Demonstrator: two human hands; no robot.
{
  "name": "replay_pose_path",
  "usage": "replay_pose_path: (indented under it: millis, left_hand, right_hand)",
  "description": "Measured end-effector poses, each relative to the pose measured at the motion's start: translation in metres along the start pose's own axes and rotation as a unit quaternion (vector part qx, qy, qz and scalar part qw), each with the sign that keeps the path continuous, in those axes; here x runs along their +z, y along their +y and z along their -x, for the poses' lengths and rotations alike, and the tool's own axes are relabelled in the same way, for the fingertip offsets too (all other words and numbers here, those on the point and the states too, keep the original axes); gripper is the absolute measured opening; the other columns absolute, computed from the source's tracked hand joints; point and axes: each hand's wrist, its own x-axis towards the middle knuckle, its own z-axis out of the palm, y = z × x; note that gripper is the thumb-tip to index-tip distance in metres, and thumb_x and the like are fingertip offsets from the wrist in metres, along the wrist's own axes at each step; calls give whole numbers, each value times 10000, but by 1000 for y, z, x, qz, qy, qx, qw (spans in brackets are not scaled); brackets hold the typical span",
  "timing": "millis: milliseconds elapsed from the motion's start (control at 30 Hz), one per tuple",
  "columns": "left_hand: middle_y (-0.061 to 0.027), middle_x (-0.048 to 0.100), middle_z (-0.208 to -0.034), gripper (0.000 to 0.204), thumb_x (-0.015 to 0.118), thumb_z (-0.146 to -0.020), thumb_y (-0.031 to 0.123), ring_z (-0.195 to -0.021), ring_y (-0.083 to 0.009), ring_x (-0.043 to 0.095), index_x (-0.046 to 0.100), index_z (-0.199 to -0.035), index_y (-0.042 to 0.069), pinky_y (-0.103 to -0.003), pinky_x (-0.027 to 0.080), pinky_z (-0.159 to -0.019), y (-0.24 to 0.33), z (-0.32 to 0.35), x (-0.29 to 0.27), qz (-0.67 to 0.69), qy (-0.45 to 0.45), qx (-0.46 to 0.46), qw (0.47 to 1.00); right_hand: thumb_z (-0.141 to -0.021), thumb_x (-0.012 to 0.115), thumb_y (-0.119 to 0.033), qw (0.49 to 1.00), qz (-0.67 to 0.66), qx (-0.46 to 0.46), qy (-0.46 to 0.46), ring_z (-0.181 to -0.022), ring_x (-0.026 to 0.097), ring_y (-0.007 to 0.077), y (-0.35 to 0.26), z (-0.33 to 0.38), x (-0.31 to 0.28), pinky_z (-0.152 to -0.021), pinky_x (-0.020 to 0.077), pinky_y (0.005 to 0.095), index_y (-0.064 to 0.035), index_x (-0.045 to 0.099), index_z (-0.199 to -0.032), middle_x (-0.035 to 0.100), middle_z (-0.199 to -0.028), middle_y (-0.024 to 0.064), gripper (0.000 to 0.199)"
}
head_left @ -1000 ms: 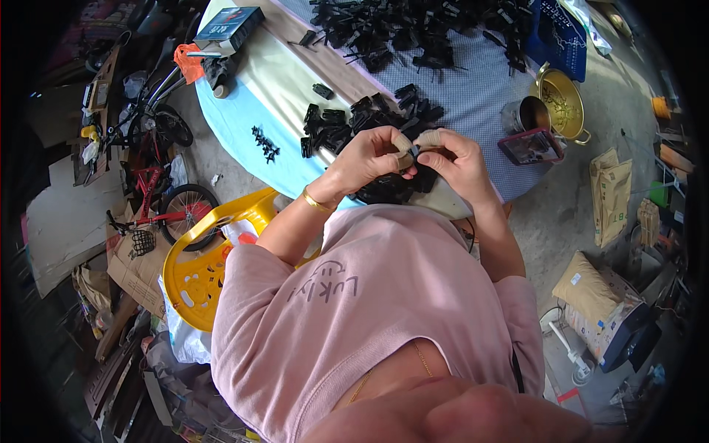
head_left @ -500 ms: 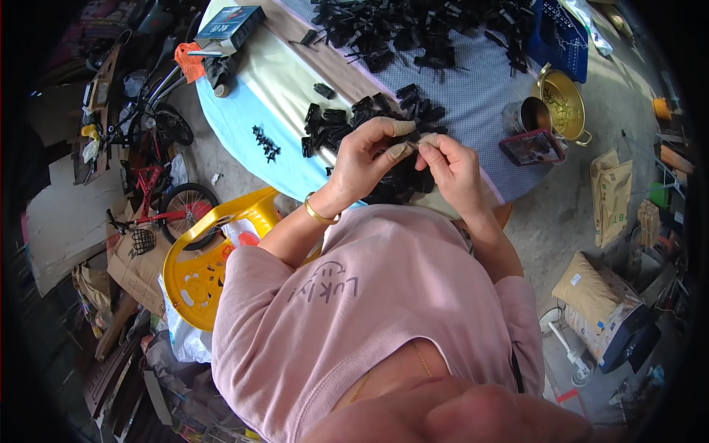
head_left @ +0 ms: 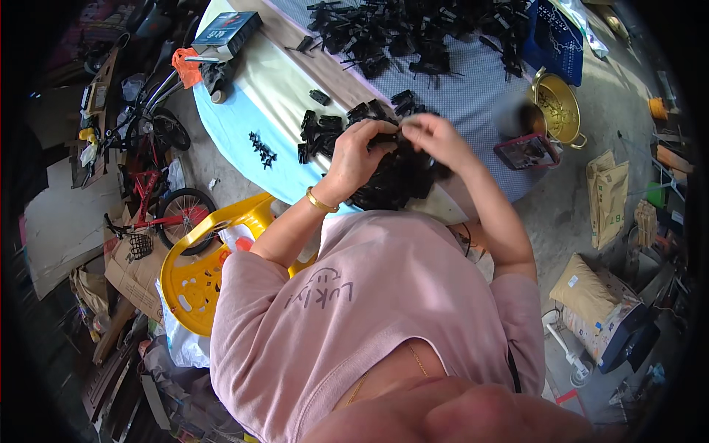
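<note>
Both hands meet over a near heap of black plastic pieces (head_left: 395,181) on the cloth-covered table. My left hand (head_left: 353,161) is closed in a pinch, thumb and forefinger around a small dark piece that I cannot make out well. Right against those fingertips, my right hand (head_left: 437,140) pinches too; its fingers hide whatever is between them. A lone black piece (head_left: 320,97) lies beyond the heap, and a scatter of tiny black parts (head_left: 262,150) is to the left.
A bigger heap of black pieces (head_left: 413,37) covers the far side. At right are a blue basket (head_left: 554,44), a gold-coloured pot (head_left: 573,133) with small bits inside, a blurred dark cup (head_left: 515,117) and a phone (head_left: 526,152). A blue box (head_left: 229,33) stands far left; a yellow chair (head_left: 193,280) is nearer.
My right hand has turned, its back now up and its elbow swung outward to the right. Both hands stay close together over the heap. The cup beside the pot has become smeared.
</note>
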Motion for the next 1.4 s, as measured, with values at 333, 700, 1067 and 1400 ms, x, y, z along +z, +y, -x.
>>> replay_pose_path:
  millis: [333, 700, 1067, 1400]
  left_hand:
    - [-93, 613, -986, 378, 681, -718, 202, -970, -259, 509, 598, -1064, 75, -324, 422, -850, -14, 0, -7, -54, -212, -38, 975]
    - [-146, 535, -1106, 526, 472, -900, 325, -972, -237, 571, 361, -1265, -38, -305, 466, -854, -45, -39, -10, 541, -180, -316, 758]
    - [-154, 543, -1102, 487, 611, -794, 54, -922, -221, 601, 414, -1236, -6, -314, 473, -851, -7, -24, -10, 593, -349, -296, 663]
    - [-50, 553, -935, 373, 650, -748, -20, -852, -105, 554, 436, -1052, 2, -242, 471, -761, 16, -6, -6, 402, -92, -167, 896]
  right_hand:
    - [-715, 669, -327, 849, 445, 57, 280, -789, 626, 262, 44, -98, -72, -686, 485, 349, -70, 625, -994, 648, -833, 126, 382]
    - [-740, 671, -56, 977, 117, -149, 95, -648, 595, 89, -17, -10, -23, -600, 474, 218, -23, 624, -1004, 652, -802, 62, 270]
    - [-642, 702, -24, 896, 322, -300, 63, -531, 534, 156, -53, 37, -7, -493, 439, 265, -96, 605, -1044, 551, -638, 63, 420]
    - [-862, 521, -86, 982, 49, -145, 107, -556, 401, 21, -43, 54, 15, -530, 343, 144, -13, 547, -947, 505, -679, -32, 115]
